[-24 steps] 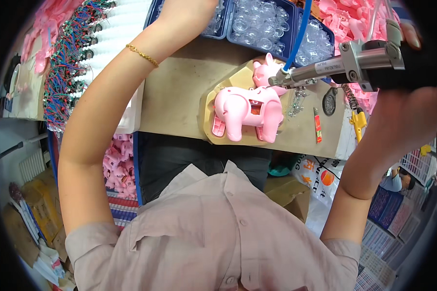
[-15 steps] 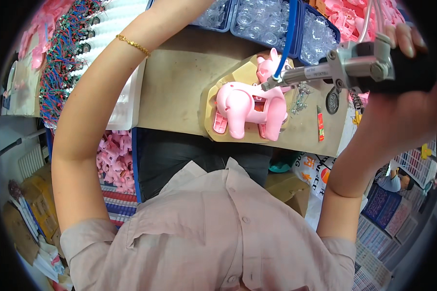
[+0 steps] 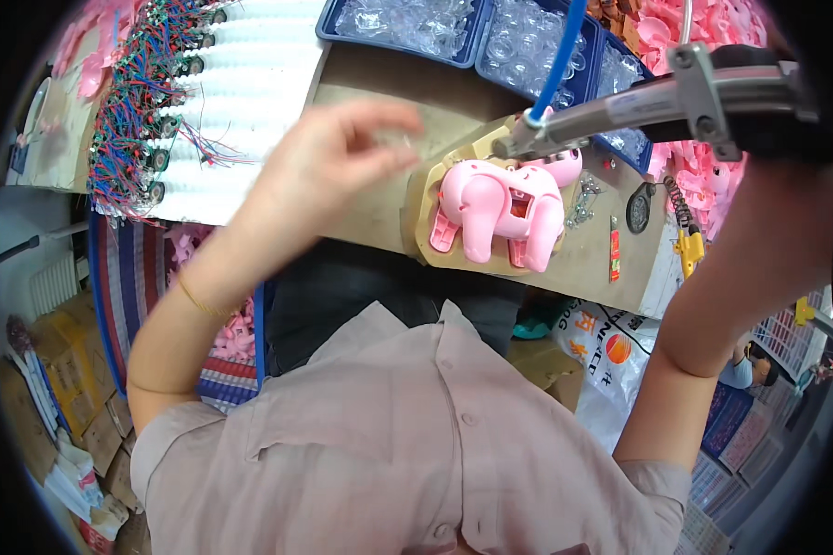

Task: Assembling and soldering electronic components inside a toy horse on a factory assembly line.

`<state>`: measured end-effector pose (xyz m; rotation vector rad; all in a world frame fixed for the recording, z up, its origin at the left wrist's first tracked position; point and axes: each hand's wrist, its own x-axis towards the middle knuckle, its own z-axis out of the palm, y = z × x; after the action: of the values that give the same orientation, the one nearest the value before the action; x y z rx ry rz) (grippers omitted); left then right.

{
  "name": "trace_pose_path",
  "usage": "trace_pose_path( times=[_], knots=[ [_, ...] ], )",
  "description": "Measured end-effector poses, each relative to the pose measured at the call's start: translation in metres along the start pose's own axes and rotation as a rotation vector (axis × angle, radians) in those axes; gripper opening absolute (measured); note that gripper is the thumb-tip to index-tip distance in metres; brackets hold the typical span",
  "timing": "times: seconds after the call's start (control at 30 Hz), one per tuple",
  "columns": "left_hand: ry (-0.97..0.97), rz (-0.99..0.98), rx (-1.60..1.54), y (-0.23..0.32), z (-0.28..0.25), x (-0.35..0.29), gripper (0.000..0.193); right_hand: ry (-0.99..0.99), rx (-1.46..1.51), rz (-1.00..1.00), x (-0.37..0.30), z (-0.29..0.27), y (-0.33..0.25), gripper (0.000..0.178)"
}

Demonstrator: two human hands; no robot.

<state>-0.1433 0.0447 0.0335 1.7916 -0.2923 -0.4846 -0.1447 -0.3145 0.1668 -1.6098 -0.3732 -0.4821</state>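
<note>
A pink plastic toy animal body point(image 3: 500, 208) lies on its side in a tan holding block point(image 3: 420, 222), with an opening in its middle. My left hand point(image 3: 347, 157) hovers left of the block, blurred, thumb and fingers curled around a small clear plastic piece point(image 3: 407, 141). At the right edge my right hand point(image 3: 796, 199) grips the black body of a power screwdriver point(image 3: 759, 102); its fingers are mostly hidden. The screwdriver's metal front end and blue hose point(image 3: 560, 69) reach over the toy's upper edge, covering part of its head.
Blue trays of clear plastic parts point(image 3: 532, 51) line the table's back. White strips with wired parts point(image 3: 217, 102) fill the left. Pink parts point(image 3: 703, 37) are heaped at back right. Loose screws point(image 3: 583, 202), a small red stick point(image 3: 615, 250) and a black round dish point(image 3: 639, 211) lie right.
My left hand has come back from the trays toward me, now with a small clear piece. The screwdriver has shifted slightly, still above the toy, and the view has moved a little.
</note>
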Motion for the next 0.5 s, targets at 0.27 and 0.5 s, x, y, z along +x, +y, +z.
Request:
trace_pose_path(
  times=[0.27, 0.5],
  knots=[
    [0.171, 0.786, 0.439, -0.031, 0.047, -0.069, 0.016, -0.147, 0.152, 0.04, -0.003, 0.113, -0.022, 0.025],
    [0.144, 0.769, 0.59, -0.037, 0.066, -0.077, 0.019, -0.213, 0.328, 0.113, 0.004, 0.14, -0.011, 0.025]
  ],
)
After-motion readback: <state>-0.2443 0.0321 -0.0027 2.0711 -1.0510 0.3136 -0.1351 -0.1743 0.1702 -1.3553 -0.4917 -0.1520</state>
